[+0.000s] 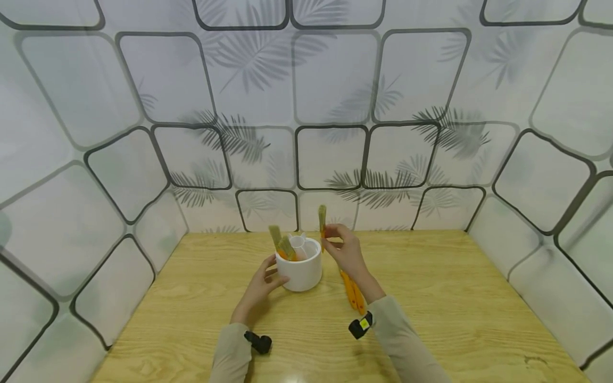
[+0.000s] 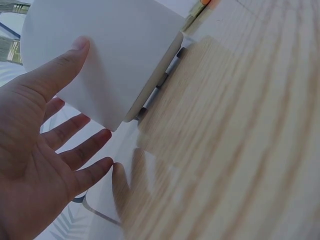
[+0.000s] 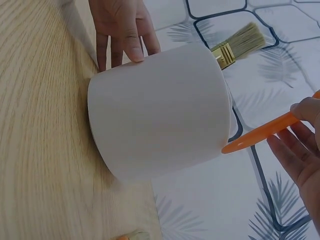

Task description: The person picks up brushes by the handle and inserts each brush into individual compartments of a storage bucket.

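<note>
Two brushes (image 1: 287, 248) lean bristles-up in the white pot (image 1: 303, 275). The left grip (image 1: 261, 286), fingers fairly straight, rests against the pot's left side, probably to steady it. Right of the pot, the right grip (image 1: 346, 251) pinches another brush (image 1: 322, 215), bristles up, likely so its handle end faces the pot's mouth. Two orange handles (image 1: 349, 290) lie on the bench (image 1: 191, 303), front-right of the pot.

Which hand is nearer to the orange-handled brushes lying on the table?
Right. The right hand is raised just beyond the lying brushes, pinching another brush; the left hand is farther off, touching the left side of the white pot.
</note>
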Demonstrator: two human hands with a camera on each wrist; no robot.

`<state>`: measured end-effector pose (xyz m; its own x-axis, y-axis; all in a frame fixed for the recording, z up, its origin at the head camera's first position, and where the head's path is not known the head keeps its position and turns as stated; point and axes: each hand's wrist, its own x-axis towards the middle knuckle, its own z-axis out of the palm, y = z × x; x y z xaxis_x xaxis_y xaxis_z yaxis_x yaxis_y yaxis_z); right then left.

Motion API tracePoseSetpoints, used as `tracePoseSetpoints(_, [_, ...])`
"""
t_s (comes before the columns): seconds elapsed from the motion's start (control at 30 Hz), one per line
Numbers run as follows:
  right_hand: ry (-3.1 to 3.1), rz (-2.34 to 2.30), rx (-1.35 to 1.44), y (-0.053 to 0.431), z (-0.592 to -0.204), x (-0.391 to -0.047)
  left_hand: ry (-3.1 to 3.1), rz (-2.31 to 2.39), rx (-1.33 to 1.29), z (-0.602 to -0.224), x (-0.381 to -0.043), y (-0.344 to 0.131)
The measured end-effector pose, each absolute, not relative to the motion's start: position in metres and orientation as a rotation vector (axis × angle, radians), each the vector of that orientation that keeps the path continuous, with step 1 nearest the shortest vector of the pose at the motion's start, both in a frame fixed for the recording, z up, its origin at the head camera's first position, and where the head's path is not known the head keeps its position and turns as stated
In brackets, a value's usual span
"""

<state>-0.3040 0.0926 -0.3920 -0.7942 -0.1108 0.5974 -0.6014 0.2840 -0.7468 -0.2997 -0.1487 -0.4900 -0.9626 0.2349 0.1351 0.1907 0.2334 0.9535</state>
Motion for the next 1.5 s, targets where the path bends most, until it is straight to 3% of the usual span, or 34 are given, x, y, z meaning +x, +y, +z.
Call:
tracePoseSetpoints(0.8, [-2.081, 1.521, 0.735, 0.083, -0.393, -0.305, 2.443, 1.878, 0.42, -0.49, -0.301, -0.15])
tracePoseSetpoints(1.5, [-2.153, 1.474, 0.727, 0.08, -0.428, -0.332, 2.479, 1.858, 0.385, -0.489, -0.3, -0.148])
